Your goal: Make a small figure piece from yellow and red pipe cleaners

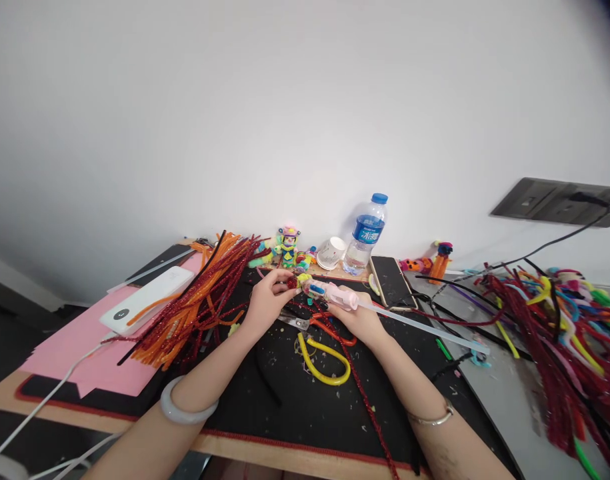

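My left hand is closed, pinching a small red glittery chenille piece with a yellow part beside it. My right hand is wrapped round a pale pink hot glue gun, whose nozzle points left at the piece. A long translucent glue stick sticks out of the gun's back. Below my hands, scissors with orange and yellow handles lie on the black mat. Near them a red glittery chenille stem runs down over the table's front edge. My fingers partly hide the small piece.
Orange and red chenille stems, a white power bank and pink sheets lie left. Behind stand a small figure, paper cup and water bottle. A phone and colourful stems lie right.
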Demonstrator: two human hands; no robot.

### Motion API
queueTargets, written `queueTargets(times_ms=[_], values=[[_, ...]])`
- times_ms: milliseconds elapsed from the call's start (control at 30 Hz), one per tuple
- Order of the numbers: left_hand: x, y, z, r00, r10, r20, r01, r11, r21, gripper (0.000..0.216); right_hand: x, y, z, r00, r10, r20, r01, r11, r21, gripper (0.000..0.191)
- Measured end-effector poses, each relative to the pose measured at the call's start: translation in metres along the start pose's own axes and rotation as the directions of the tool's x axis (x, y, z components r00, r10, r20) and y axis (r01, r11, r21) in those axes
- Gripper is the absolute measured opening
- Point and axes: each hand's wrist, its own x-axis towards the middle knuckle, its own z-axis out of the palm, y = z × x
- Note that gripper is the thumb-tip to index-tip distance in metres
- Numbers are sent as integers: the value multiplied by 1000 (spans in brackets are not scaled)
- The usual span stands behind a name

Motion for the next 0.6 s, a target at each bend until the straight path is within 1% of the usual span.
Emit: queueTargets(times_ms=[233, 467, 600], values=[[-1, 1, 2, 1000, 12, 23, -12, 1000, -17, 28, 0, 4, 3, 1000, -19, -2, 19, 1000, -12, 17], [0, 3, 2, 1000, 5, 17, -5, 1000, -8, 27, 0, 6, 4, 1000, -16, -1, 16, 999, -47, 18], [0, 2, 1, 1000, 2, 9, -2, 1000, 15, 27, -1, 4, 3, 1000, -16, -2, 15, 999, -35, 18]])
